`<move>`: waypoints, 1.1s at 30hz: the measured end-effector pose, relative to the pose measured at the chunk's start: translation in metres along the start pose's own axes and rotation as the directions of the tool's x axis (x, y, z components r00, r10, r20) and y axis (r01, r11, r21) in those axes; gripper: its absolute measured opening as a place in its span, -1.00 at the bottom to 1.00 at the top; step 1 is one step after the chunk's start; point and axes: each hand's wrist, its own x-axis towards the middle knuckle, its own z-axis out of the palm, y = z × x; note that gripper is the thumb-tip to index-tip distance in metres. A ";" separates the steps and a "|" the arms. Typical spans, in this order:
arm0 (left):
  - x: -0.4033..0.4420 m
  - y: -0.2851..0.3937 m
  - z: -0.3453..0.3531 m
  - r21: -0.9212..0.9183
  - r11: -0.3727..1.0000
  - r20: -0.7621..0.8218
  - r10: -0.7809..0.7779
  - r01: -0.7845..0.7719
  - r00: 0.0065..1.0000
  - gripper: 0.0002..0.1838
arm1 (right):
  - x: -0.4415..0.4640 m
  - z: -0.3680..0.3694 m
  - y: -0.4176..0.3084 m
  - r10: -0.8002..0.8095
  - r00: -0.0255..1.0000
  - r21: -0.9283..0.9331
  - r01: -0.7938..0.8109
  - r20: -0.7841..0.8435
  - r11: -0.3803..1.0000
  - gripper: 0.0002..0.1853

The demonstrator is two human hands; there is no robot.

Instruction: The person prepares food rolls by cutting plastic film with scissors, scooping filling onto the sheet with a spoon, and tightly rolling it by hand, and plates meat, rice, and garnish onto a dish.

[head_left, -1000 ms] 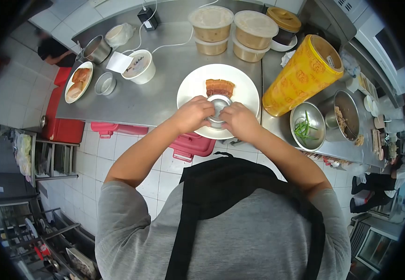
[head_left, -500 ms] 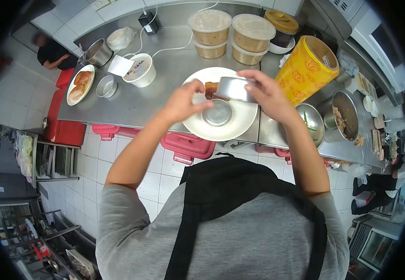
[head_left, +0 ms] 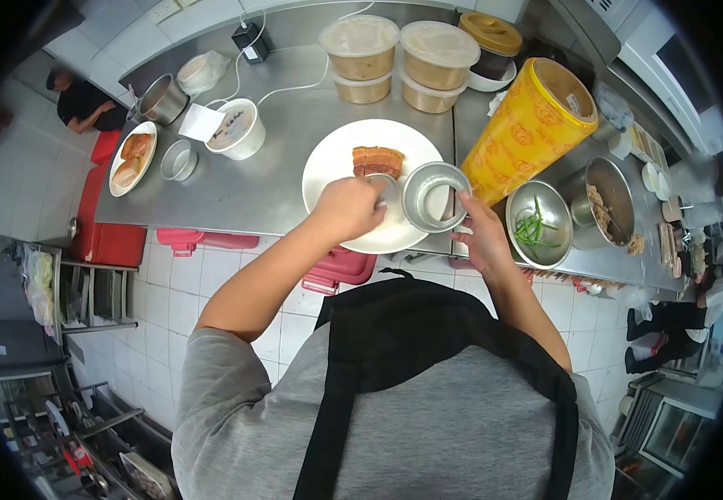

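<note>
A white plate (head_left: 328, 158) lies at the counter's front edge, with a slab of browned, layered meat (head_left: 378, 160) on it. My right hand (head_left: 485, 233) grips a small round metal cup (head_left: 412, 202) by its right side. That cup is tilted over the plate's right part, its mouth towards me. My left hand (head_left: 349, 210) is low over the plate just below the meat, its fingers curled around a second small metal cup (head_left: 390, 188). Most of this second cup is hidden behind the fingers.
Right of the plate stand a yellow patterned cylinder (head_left: 524, 129), a metal bowl with green strips (head_left: 539, 192) and a metal pot (head_left: 624, 179). Stacked lidded tubs (head_left: 361, 46) are behind. Leftward are a white tub (head_left: 245, 142), a small metal cup (head_left: 179, 160) and an oval plate (head_left: 120, 187).
My right hand has moved down and right with its cup, turning the mouth towards me. My left hand has come down around the cup on the plate. The meat is uncovered.
</note>
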 end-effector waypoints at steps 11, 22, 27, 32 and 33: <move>-0.003 -0.038 -0.038 -0.912 0.406 -0.101 -0.369 0.063 0.924 -0.86 | 0.010 0.061 0.002 -0.155 0.956 0.196 0.107 0.250 0.975 -0.50; -0.060 -0.094 -0.009 -0.891 0.429 -0.163 -0.612 0.152 0.773 -0.62 | -0.019 0.058 -0.027 -0.415 0.703 -0.410 0.689 0.578 0.597 -0.54; -0.093 -0.208 0.024 -0.757 0.532 -0.137 -0.698 0.380 0.703 -0.73 | -0.009 -0.073 -0.074 -0.662 0.750 -0.957 0.193 0.003 0.215 -0.87; -0.073 -0.204 0.045 -0.771 0.397 -0.067 -0.828 0.497 0.557 -0.68 | 0.046 -0.173 -0.056 -0.461 0.859 -0.956 -0.286 -0.225 -0.067 -0.76; -0.070 -0.211 0.051 -0.774 0.372 -0.039 -0.835 0.512 0.548 -0.65 | 0.054 -0.179 -0.051 -0.399 0.896 -0.954 -0.267 -0.193 -0.138 -0.74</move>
